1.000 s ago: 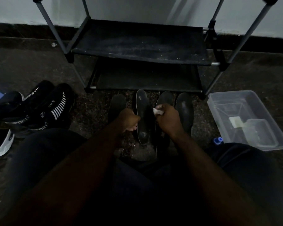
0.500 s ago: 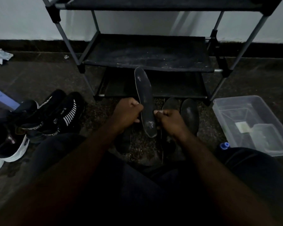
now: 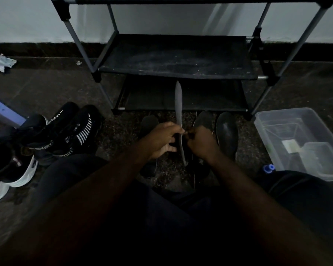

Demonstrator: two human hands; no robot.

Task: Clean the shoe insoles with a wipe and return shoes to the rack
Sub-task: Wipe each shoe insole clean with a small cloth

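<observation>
1. The shoe rack [image 3: 177, 56] stands against the wall. Its dusty middle shelf and its lower shelf are bare of shoes.
2. Three loose insoles lie flat on the floor just in front of the rack. One insole [image 3: 148, 123] is before its left half, and a pair of insoles [image 3: 227, 131] lies side by side before its right half.
3. Left of the rack, a pair of black sneakers [image 3: 65, 131] with white stripes stands on the floor. Nearer the person and further left are white-soled shoes [image 3: 8, 169].
4. Right of the rack sits a clear plastic bin [image 3: 281, 112], with a small blue cap [image 3: 269, 167] at its near corner.
5. Far left of the rack, by the skirting, lies a crumpled scrap [image 3: 1, 62].
6. The held insole [image 3: 178, 104] is raised edge-on in front of the rack's lower shelf, its toe pointing toward the rack. It is clear of the floor, and nothing lies between it and the rack.
7. The left hand [image 3: 160, 141] grips the insole's left side, thumb on the top edge and fingers wrapped behind.
8. The right hand [image 3: 200, 143] has its fingers curled, the tips pinched against the insole's right side opposite the left thumb. Whether it also holds a wipe cannot be told.
9. Both forearms reach forward over the person's dark-clothed knees.
</observation>
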